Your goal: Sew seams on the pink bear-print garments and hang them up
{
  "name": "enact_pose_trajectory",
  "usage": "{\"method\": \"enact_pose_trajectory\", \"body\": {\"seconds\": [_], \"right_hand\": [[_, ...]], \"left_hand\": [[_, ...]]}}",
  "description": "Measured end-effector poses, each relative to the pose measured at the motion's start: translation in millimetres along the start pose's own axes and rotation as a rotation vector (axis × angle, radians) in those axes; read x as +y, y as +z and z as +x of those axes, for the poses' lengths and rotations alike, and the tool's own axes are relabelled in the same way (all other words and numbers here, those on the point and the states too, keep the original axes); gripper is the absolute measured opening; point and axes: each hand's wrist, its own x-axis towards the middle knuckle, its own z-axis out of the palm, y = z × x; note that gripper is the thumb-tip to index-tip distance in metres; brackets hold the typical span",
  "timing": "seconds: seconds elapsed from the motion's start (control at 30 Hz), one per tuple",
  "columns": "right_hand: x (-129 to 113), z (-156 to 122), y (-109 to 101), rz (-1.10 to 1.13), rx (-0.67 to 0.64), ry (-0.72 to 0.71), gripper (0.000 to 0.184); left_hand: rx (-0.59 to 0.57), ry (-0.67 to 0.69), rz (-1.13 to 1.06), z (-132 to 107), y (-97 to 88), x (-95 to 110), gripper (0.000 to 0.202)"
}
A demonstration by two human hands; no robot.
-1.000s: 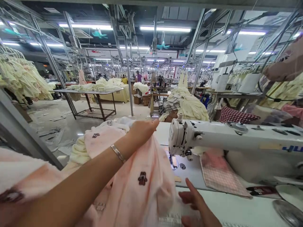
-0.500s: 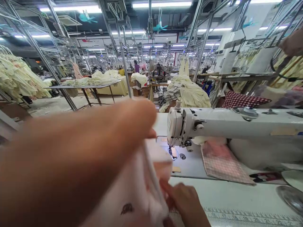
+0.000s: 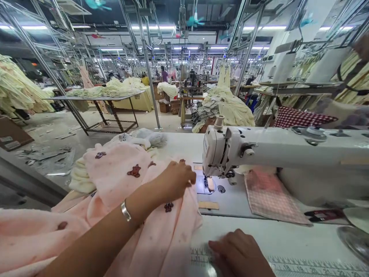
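A soft pink cloth printed with brown bears (image 3: pixel 115 165) lies in folds over the left of the table and down toward me. My left hand (image 3: pixel 177 179), a silver bracelet at its wrist, has its fingers closed on the cloth's right edge, just left of the needle area. The white sewing machine (image 3: pixel 219 150) stands to its right, with the presser foot (image 3: pixel 206 184) lit; no cloth shows beneath it. Near the front edge my right hand (image 3: pixel 239 250), slightly blurred, is loosely curled with the thumb apart. It is beside the printed ruler (image 3: pixel 305 265) and no held thing shows.
A pink checked cloth (image 3: pixel 273 196) hangs under the machine arm, beside dark-red-handled snips (image 3: pixel 324 215). Pale yellow cloth (image 3: pixel 82 177) is bunched behind the pink cloth. Beyond are a metal-legged table (image 3: pixel 98 98), a heap of yellow garments (image 3: pixel 230 105) and thread cones (image 3: pixel 284 67).
My left hand has moved away from the camera and down, laying the pink cloth on the table. My right hand has let go of the cloth and moved slightly right and down.
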Motion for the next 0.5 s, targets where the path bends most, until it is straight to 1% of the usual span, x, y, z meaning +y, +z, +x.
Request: {"method": "enact_pose_trajectory", "body": {"seconds": [0.07, 0.1, 0.17, 0.2, 0.23, 0.27, 0.37, 0.4, 0.47, 0.5], "right_hand": [[-6.4, 10.2, 7.3, -0.013, 0.010, 0.022, 0.026], [-10.2, 16.3, 10.8, -0.017, 0.022, 0.036, 0.028], [-16.4, 26.6, 17.0, -0.014, 0.064, 0.062, 0.028], [-18.1, 29.7, 19.4, -0.008, 0.100, 0.072, 0.023], [-18.8, 31.0, 21.1, 0.001, 0.126, 0.077, 0.016], [-18.5, 30.5, 22.2, 0.008, 0.140, 0.072, 0.014], [-16.3, 21.0, 21.6, -0.009, 0.214, 0.009, 0.040], [-16.5, 17.5, 20.5, -0.013, 0.228, -0.013, 0.044], [-20.2, 14.4, 17.9, -0.028, 0.218, -0.060, 0.043], [-23.7, 15.8, 17.0, -0.045, 0.184, -0.088, 0.040]], "left_hand": [[-0.074, 0.091, -0.051, -7.5, 6.5, 5.3, 0.022], [-0.096, 0.117, -0.063, -9.7, 8.9, 6.8, 0.023], [-0.117, 0.145, -0.068, -12.0, 11.6, 8.0, 0.014], [-0.116, 0.153, -0.069, -12.6, 11.8, 8.2, 0.008], [-0.103, 0.159, -0.075, -13.0, 11.3, 8.3, 0.005], [-0.079, 0.163, -0.085, -13.5, 10.5, 8.5, 0.005], [-0.005, 0.185, -0.085, -13.8, 10.4, 10.1, 0.008], [0.016, 0.199, -0.062, -13.0, 12.4, 10.7, 0.009], [0.054, 0.229, -0.006, -9.9, 20.1, 11.2, 0.007], [0.074, 0.237, 0.011, -7.7, 25.6, 10.9, 0.006]]}}
